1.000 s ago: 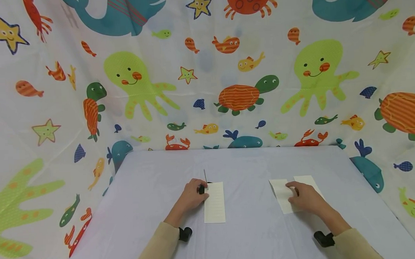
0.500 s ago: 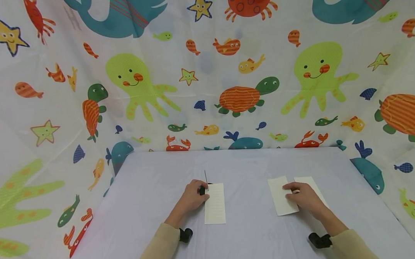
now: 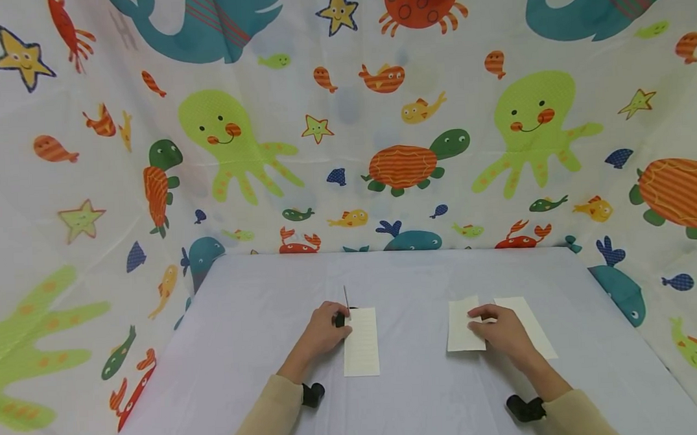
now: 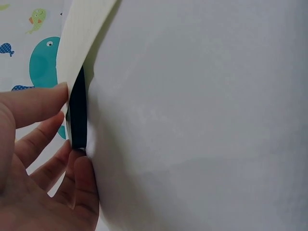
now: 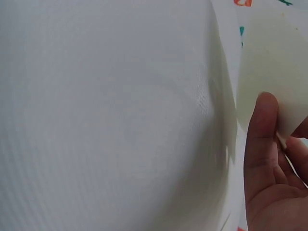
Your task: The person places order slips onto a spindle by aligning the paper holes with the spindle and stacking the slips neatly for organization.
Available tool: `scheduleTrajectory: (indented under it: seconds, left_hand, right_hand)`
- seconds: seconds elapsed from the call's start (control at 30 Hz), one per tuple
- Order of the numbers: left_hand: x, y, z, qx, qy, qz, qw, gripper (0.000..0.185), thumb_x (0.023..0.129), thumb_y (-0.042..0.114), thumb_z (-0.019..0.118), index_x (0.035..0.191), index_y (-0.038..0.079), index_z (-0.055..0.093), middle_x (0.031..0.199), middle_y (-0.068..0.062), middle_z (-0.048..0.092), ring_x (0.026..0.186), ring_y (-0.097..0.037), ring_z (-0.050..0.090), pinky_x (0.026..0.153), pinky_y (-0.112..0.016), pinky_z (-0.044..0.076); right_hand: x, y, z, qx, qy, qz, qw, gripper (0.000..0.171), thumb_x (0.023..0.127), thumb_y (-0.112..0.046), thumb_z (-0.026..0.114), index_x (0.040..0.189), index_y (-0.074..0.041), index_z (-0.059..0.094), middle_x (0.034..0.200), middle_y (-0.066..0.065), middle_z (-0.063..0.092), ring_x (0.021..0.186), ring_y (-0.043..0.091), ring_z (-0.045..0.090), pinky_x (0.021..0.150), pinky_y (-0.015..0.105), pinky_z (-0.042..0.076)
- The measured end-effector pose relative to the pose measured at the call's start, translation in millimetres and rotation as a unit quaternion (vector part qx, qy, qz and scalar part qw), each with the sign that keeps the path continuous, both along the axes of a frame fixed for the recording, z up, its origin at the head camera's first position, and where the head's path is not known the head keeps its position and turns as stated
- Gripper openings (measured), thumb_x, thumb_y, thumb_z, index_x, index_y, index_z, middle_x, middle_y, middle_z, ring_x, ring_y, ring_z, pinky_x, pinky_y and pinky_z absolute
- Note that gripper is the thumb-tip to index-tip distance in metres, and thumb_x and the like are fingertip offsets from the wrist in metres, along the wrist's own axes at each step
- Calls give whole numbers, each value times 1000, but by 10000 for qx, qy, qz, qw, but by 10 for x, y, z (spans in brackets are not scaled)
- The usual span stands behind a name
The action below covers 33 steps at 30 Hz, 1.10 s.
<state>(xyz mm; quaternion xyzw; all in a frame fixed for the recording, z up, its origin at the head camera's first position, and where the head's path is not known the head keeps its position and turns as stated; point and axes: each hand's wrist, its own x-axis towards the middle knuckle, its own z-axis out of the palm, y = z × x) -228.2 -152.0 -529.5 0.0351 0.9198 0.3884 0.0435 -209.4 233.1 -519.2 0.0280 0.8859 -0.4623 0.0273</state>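
My left hand (image 3: 325, 329) grips the edge of a dark block-like base (image 3: 338, 319), its thumb on a lined cream paper slip (image 3: 361, 343) lying over it. A thin spike (image 3: 345, 297) stands up at the slip's top left corner, like that of a paper spike. In the left wrist view, the dark base (image 4: 78, 115) shows under the paper. My right hand (image 3: 501, 331) pinches a second cream slip (image 3: 463, 329) by its right side, slightly bent and tilted. In the right wrist view, the thumb (image 5: 264, 115) lies against this slip (image 5: 267, 62).
Another cream slip (image 3: 534, 326) lies on the white-covered table (image 3: 415, 396), partly behind the right hand. A curtain (image 3: 346, 165) printed with sea animals rises along the table's back and sides. Black wrist cameras are strapped near both sleeves.
My right hand has moved left with its slip, away from the slip on the table, and the held slip has turned more upright. The left hand stays in place.
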Motion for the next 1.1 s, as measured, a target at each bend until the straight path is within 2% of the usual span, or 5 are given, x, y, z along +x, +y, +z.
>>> scheduleTrajectory:
  seconds: [0.33,0.53,0.73,0.93,1.1]
  left_hand:
    - [10,13,24,15,-50,26,10000,24,90,14,74,112,11,66,137,-15,54,119,-33,50,106,-53,42]
    - [-2,-2,19,26,15,-34,10000,24,89,13,74,111,10,66,135,-15,55,115,-31,51,104,-52,44]
    - [-15,-6,-1,23,99,-25,9999,23,89,12,74,110,9,66,133,-16,56,114,-32,51,104,-53,43]
    - [-12,1,-29,27,121,-6,9999,23,89,13,74,111,10,67,131,-14,56,113,-30,50,102,-51,44]
    - [-9,-8,-11,69,122,-34,9999,23,90,13,73,111,9,66,129,-14,55,111,-29,49,101,-50,44]
  right_hand:
    - [36,-190,33,-83,29,-81,9999,28,92,-16,72,115,-1,70,123,19,62,97,27,62,76,32,51]
    - [35,-347,33,-316,52,-42,9995,27,92,-16,75,115,-3,71,123,17,63,97,25,62,78,31,51]
    - [36,-490,51,-525,198,52,9984,25,92,-16,75,114,-5,72,118,12,65,98,24,59,78,25,50]
    - [33,-600,115,-707,311,58,9970,25,93,-20,76,114,-7,73,123,10,65,109,26,56,83,20,50]
    - [22,-713,182,-891,353,73,9954,25,93,-19,75,115,-7,73,124,10,64,110,27,55,84,19,50]
